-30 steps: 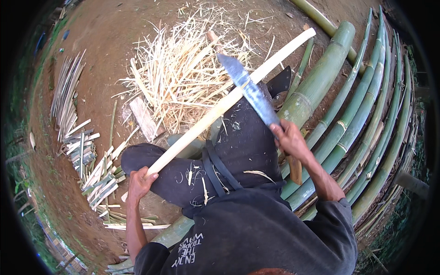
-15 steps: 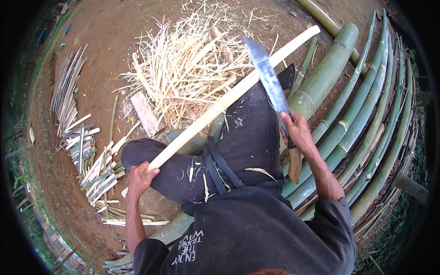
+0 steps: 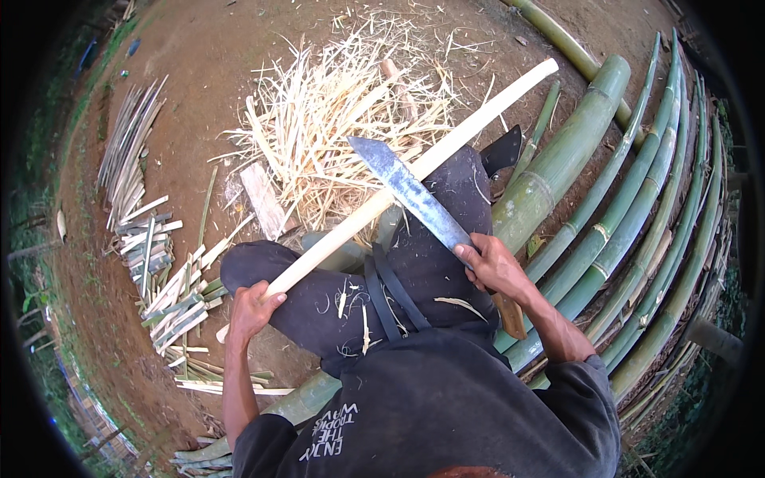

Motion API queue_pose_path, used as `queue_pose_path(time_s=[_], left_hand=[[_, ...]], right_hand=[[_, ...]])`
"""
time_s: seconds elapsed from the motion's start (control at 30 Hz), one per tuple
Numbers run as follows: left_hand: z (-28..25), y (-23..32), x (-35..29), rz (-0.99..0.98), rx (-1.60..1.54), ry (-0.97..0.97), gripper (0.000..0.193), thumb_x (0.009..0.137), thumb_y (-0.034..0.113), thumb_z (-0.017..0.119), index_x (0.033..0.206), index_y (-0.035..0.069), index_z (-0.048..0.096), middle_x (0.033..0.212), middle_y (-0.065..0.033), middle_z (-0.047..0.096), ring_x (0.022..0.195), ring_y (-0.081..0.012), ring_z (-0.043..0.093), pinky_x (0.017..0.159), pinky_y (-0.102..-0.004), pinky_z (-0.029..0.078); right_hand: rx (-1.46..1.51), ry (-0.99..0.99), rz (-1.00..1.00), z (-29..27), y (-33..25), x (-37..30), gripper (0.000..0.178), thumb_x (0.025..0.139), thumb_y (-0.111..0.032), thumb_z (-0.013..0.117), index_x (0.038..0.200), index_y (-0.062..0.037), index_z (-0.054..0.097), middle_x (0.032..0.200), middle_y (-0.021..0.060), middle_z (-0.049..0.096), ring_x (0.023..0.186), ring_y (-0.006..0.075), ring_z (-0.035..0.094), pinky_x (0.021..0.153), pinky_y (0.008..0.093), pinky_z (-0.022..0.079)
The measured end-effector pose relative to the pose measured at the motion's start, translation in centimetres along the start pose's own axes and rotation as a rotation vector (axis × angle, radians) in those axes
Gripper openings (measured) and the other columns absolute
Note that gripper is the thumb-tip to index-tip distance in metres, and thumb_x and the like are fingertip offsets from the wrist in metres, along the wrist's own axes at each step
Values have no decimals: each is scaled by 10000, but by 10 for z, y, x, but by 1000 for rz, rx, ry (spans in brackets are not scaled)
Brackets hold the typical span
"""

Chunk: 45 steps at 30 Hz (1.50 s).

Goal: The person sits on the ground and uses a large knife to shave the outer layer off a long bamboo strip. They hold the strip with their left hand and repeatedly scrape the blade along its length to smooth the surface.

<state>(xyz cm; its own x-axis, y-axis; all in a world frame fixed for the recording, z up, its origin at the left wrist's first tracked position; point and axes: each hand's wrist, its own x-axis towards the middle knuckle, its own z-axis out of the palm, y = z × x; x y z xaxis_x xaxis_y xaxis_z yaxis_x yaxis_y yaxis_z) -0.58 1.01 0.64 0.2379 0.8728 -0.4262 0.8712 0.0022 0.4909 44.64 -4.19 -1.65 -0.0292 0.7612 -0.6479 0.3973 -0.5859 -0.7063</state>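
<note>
My left hand (image 3: 253,307) is closed around the near end of a long, pale bamboo strip (image 3: 339,237). The strip slants up to the right across my lap, its far end reaching past my knee. In my right hand (image 3: 492,265) is a machete (image 3: 412,190) with a broad, worn steel blade. That blade lies across the middle of the strip, its squared tip pointing to the far left. My right thumb rests along the blade near the grip. A wooden handle end (image 3: 508,314) shows below my right wrist. Pale shavings (image 3: 365,327) cling to my dark trousers.
Beyond my legs lies a heap of bamboo shavings (image 3: 335,127). Thick green bamboo poles (image 3: 558,175) lie along my right. Split bamboo pieces (image 3: 179,311) are stacked on the ground at left, with thin slats (image 3: 130,155) farther off. A wood block (image 3: 261,199) sits beside the heap.
My right hand has drawn the machete nearer and to the left; the blade has moved down the strip and tilted more leftward. My left hand keeps its hold as the view shifts slightly.
</note>
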Motion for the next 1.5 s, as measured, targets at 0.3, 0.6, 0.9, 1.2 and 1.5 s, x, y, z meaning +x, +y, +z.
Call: queue_pose_path(time_s=[0.3, 0.6, 0.9, 1.2, 1.5], left_hand=[[3, -4, -7, 65, 58, 43, 470, 905, 389, 689, 718, -10, 526, 586, -230, 496, 555, -429, 484, 542, -472, 390], [3, -13, -14, 70, 45, 66, 515, 979, 440, 552, 721, -6, 544, 601, -244, 502, 599, -459, 520, 576, -487, 387], [-9, -37, -36, -49, 82, 57, 516, 978, 446, 537, 728, -4, 577, 622, -247, 498, 597, -437, 516, 591, -492, 378], [-3, -40, -30, -270, 13, 489, 354, 941, 331, 649, 899, -19, 616, 795, -208, 625, 783, -388, 579, 753, -495, 435], [15, -200, -42, -668, -264, 1106, 392, 1007, 338, 572, 1053, -44, 647, 947, -174, 611, 861, -311, 595, 822, -469, 475]], right_hand=[[275, 12, 41, 4, -6, -5, 311, 1027, -299, 550, 930, -4, 540, 616, 27, 544, 460, 107, 509, 422, 278, 393], [394, -119, -30, 28, -13, -14, 220, 998, -229, 603, 975, -12, 572, 629, 34, 554, 470, 104, 505, 422, 281, 395], [1068, 113, -278, -17, -4, -20, 257, 1011, -271, 575, 1132, -60, 493, 701, 40, 497, 568, 174, 569, 490, 350, 534], [900, 192, -136, -13, 21, 0, 204, 1024, -240, 552, 1102, -60, 494, 694, 44, 522, 459, 124, 511, 409, 290, 463], [709, 319, -69, -32, 23, 8, 201, 1041, -252, 511, 1063, -52, 497, 646, 35, 539, 443, 122, 509, 406, 272, 443]])
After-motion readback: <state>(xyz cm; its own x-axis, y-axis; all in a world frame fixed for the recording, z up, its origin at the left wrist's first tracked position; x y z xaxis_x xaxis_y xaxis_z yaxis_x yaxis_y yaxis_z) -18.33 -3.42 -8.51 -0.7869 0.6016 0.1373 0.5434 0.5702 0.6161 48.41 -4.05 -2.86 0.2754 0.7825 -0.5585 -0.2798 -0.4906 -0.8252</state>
